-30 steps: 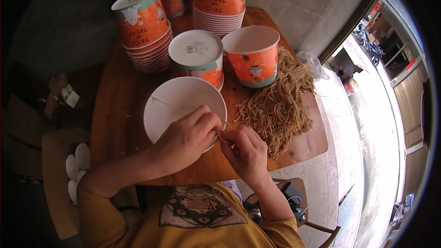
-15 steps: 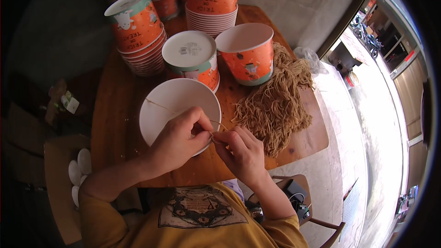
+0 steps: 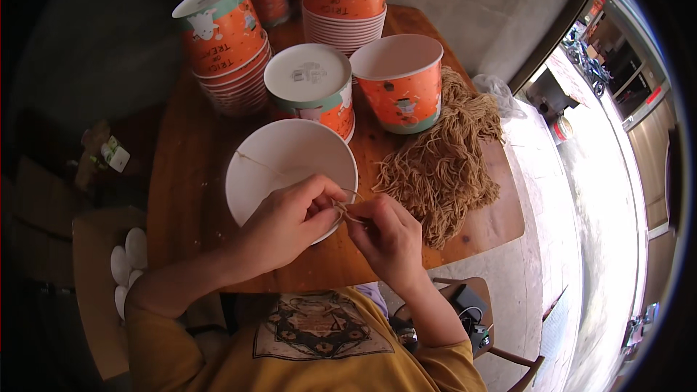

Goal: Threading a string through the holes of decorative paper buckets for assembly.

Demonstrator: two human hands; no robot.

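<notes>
We have our left hand [image 3: 290,210] and right hand [image 3: 392,232] close together over the near edge of a white-inside tub [image 3: 305,144]. Both hands look pinched with thumb and finger on a thin tan string [image 3: 258,162]. A bit of it makes a small loop between them, and another bit runs from the tub's inside wall to behind our left hand. We cannot see how it joins up there. We guess our hands are so near each other because tiny string needs tiny pinches. The tub's open mouth faces us, maybe so we can reach inside. A heap of tan strings [image 3: 443,174] lies on the counter [image 3: 185,203] by our right hand, which seems handy for grabbing. Farther back are an orange tub [image 3: 403,94] with its mouth up, an upside-down tub [image 3: 308,76] and a tilted stack [image 3: 225,40], perhaps put there to leave us room.
</notes>
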